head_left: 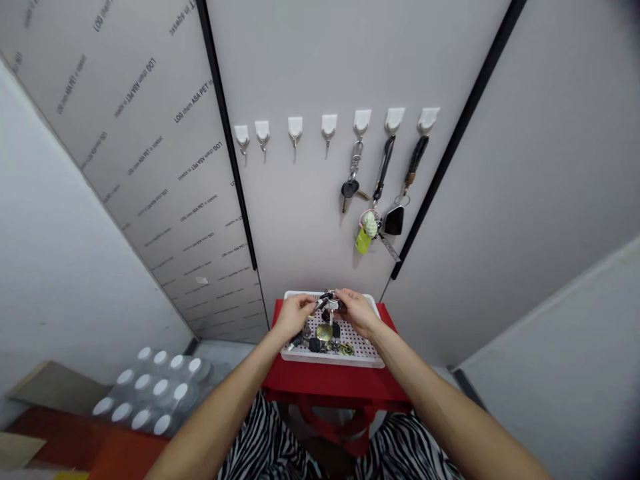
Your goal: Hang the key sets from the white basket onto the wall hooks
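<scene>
My left hand [296, 315] and my right hand [357, 311] meet over a white perforated basket [370, 361], with a bunch of keys [327, 301] between them. The fingers of each hand are pinched on it, and its small parts are hard to make out. Below, in the basket, lie more key sets, among them a round gold-coloured key fob [324, 333], a black key fob [315, 345] and a yellow-green keychain [347, 349].
Ahead on the grey panel [300, 220] is a row of several white hooks [295, 127]. Three on the right carry keys [351, 189], a strap with a green charm [369, 227], and a braided strap [416, 160]. A red bag [330, 380] supports the basket. White-capped bottles [150, 387] stand at left.
</scene>
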`<state>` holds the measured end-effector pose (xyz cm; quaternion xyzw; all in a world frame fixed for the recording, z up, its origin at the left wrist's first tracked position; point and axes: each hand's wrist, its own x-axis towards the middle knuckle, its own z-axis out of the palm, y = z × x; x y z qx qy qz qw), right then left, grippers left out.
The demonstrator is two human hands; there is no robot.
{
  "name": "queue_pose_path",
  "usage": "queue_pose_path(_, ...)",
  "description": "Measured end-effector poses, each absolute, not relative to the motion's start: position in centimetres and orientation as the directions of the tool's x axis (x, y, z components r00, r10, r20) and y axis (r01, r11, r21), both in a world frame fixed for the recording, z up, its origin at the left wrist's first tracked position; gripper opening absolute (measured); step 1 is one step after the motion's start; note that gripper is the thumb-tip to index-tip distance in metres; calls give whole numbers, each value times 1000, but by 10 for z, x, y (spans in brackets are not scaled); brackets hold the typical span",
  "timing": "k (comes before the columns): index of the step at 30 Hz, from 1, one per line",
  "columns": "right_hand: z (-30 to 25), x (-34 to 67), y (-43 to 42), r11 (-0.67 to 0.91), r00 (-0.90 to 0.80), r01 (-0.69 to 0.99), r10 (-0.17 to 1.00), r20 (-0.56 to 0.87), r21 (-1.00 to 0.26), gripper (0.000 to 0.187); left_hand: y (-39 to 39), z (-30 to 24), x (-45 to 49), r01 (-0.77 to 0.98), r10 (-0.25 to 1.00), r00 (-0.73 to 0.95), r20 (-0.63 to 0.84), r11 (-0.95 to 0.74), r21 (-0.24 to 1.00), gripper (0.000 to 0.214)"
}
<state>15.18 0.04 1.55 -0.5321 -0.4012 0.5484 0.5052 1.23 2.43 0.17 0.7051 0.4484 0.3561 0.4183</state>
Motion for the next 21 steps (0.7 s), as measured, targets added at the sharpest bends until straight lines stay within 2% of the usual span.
queue_pose_path(3,19,157,-5,12,176,241,983,56,-971,15,25,24,7,441,908,373,189,-352,826,18)
queue_pose_path(5,25,157,-9,174,94,385,969,227,-906,19,25,40,7,472,844,479,240,-478,741,17)
queue_pose_path(8,34,152,-12,325,-136,362,946,296,-874,22,25,64,12,439,721,631,287,-636,634,17)
queue_pose_path(10,41,149,-9,348,-158,324,937,312,-880,19,27,78,15,406,681,659,320,-680,611,17)
queue_pose_path(13,60,148,2,328,-60,277,944,324,-903,19,33,97,19,366,706,567,424,-677,638,15)
queue_pose_path(15,82,147,13,325,15,233,941,338,-917,20,40,105,22,309,760,451,467,-624,717,18)
queue_pose_path(18,125,144,32,380,144,173,903,405,-909,20,53,116,29,152,807,408,427,-522,840,22)
queue_pose_path(21,171,138,54,463,230,169,840,492,-870,20,70,133,41,70,836,359,414,-467,882,22)
